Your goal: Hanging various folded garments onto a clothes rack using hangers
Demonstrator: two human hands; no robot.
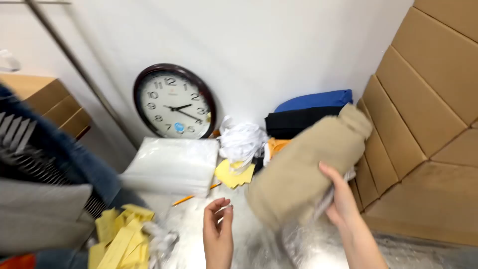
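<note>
Bright, even indoor light, soft shadows. Motion blur on tan folded cloth (303,169) in right hand (343,199); glare on clear plastic below hands; left edge smeared.

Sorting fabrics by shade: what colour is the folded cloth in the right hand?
Beige, a plain tan folded cloth held by the right hand; head view.
</note>
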